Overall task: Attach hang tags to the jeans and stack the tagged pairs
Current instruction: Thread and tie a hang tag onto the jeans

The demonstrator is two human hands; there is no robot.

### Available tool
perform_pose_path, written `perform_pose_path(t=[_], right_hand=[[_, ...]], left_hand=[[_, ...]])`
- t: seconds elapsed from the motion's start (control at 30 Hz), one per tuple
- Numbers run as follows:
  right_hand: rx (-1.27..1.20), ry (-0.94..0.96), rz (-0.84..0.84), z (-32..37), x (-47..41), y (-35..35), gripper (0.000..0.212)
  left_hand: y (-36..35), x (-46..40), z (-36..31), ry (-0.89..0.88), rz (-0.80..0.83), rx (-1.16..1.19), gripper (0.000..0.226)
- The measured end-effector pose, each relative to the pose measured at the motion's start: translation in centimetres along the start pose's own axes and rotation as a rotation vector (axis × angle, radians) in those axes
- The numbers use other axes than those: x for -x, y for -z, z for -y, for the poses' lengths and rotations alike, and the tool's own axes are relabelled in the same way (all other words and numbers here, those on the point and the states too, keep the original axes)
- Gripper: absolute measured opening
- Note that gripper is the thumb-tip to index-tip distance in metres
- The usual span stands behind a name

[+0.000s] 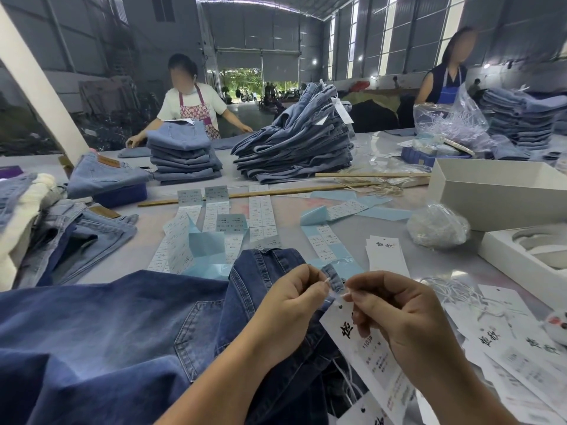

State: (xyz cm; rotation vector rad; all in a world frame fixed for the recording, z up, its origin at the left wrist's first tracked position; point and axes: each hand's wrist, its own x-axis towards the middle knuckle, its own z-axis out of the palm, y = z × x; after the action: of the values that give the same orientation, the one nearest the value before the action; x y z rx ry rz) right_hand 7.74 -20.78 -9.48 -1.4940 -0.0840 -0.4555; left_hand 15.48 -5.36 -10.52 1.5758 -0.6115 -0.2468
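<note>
Table [383,210]: two hands [343,305], one hang tag [365,354].

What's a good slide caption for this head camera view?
Both hands, left and right, thread a hang tag onto dark jeans' belt loop.

On the worktop [395,231], label strips [214,228] lie just behind the jeans [122,326]; loose hang tags [506,338] right of them, stacked pairs [294,148] far behind.
</note>
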Motion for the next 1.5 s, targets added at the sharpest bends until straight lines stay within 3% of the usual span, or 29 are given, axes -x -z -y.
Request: perform_pose_path(t=[0.07,0.2,0.37,0.5,0.7,1.17,1.3,1.5], right_hand=[[-0.093,-0.021,0.027,0.1,0.0,-0.1,0.011],[-0.178,-0.048,0.044,0.0,-0.1,-0.1,0.058],[-0.182,-0.039,0.014,-0.2,-0.2,-0.3,0.03],[-0.149,-0.021,0.029,0.0,-0.3,-0.3,0.058],[-0.13,0.02,0.025,-0.2,-0.4,0.0,0.019],[-0.109,0.023,0.009,-0.2,-0.3,-0.3,0.014],[-0.081,0.023,0.005,0.0,-0.2,-0.4,0.022],[-0.043,0.025,-0.028,0.4,-0.2,-0.5,0.011]], left_hand=[[0.0,0.0,-0.1,0.001,-0.009,0.028,0.011],[-0.1,0.2,-0.5,-0.003,-0.019,0.107,0.011],[-0.2,0.4,-1.0,-0.102,-0.026,-0.01,0.018],[-0.4,0.6,-1.2,-0.165,0.028,-0.119,0.024],[-0.4,0.9,-1.6,-0.15,0.048,-0.17,0.028],[-0.4,1.1,-1.7,-0.12,0.084,-0.226,0.024],[-0.4,1.2,-1.8,-0.125,0.077,-0.222,0.021],[-0.5,1.2,-1.9,-0.131,0.052,-0.208,0.018]])
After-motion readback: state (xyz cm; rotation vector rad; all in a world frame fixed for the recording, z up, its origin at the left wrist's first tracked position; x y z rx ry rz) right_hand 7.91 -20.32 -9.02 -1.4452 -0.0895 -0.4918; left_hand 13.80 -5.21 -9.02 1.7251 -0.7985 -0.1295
